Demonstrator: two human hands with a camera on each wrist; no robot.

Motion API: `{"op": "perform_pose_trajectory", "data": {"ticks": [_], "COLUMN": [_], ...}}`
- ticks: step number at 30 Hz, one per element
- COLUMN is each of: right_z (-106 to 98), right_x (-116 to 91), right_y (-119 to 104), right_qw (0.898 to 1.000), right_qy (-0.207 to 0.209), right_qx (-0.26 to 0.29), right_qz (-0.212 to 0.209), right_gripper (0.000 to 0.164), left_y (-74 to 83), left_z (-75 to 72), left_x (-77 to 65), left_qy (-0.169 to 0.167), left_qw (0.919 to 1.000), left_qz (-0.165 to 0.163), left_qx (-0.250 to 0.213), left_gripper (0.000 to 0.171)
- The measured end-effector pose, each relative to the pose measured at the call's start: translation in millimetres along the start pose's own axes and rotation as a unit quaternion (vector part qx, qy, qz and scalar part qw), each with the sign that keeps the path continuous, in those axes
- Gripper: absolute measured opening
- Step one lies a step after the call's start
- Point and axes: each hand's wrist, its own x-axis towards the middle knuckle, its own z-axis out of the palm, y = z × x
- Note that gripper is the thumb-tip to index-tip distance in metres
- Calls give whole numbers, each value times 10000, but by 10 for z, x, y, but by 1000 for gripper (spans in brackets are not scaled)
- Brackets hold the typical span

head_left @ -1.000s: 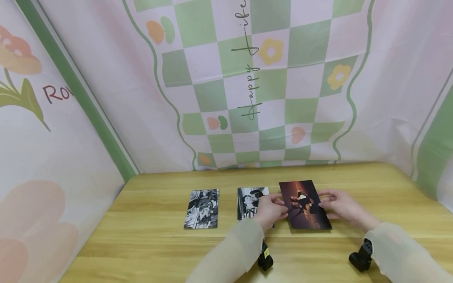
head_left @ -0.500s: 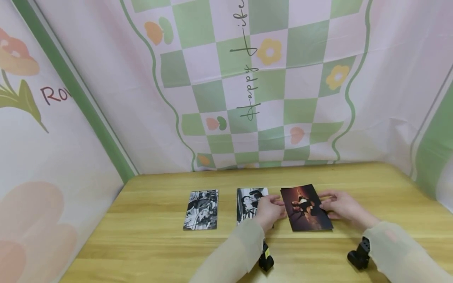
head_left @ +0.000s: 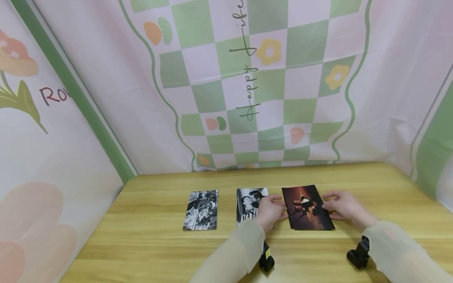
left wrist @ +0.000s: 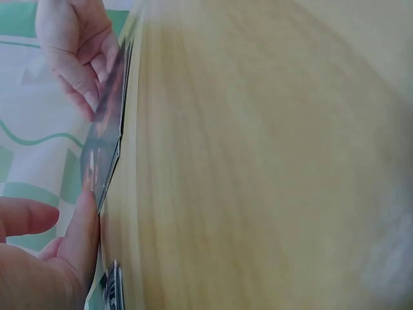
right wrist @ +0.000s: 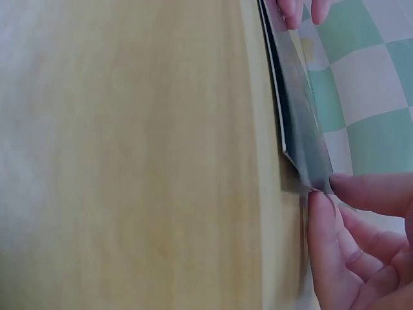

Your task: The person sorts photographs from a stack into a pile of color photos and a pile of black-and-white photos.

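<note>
Both hands [head_left: 307, 210] low, pinching dark photo [head_left: 307, 207] edges

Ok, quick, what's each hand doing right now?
Left hand: pinches the dark photo by its left edge.
Right hand: pinches its right edge.

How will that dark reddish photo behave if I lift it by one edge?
The dark reddish photo is a thin sheet, so it is probably very light and may flex. Its surface looks glossy, so it could slip. It lies nearly flat on the wooden table, left hand and right hand at its sides, so its edges seem hard to catch.
</note>
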Motion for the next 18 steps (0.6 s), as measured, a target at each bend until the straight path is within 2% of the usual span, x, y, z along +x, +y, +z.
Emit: {"op": "perform_pose_trajectory", "data": {"ticks": [9, 18], "right_z": [2, 11], "right_x": [-24, -59], "right_y": [-8, -40], "right_qw": [9999, 9998], "right_qy": [56, 114], "right_qx": [86, 144], "right_qz": [30, 1], "right_gripper": [51, 54], "left_y": [5, 39], "left_z": [19, -22], "left_x": [-14, -20], "left_qy": [-76, -161], "left_qw": [9999, 9994], "left_qz": [-152, -274], "left_qx": [-15, 145], "left_gripper": [31, 35]}}
